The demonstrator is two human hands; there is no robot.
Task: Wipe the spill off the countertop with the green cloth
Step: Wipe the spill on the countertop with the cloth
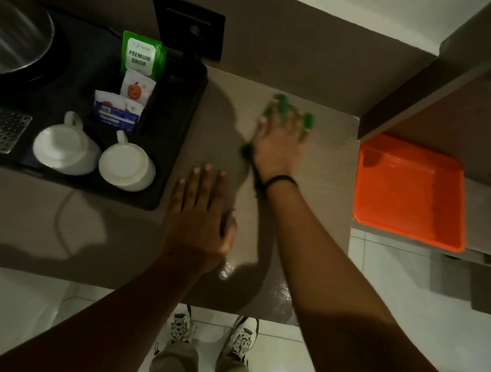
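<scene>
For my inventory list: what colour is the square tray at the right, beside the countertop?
Bright orange, plain with no pattern, seen in the head view.

The room was dim. The wall [302, 28] behind the counter was brown, and a black panel [189, 22] was fixed on it. The floor [398, 305] had pale glossy tiles that reflected some light. At the right, a brown cabinet [446, 98] stood out, and an orange tray [407, 190] lay below it.

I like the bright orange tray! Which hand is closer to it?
Right. The right hand presses the green cloth just beside the orange plastic tray; the left hand lies flat farther away.
</scene>
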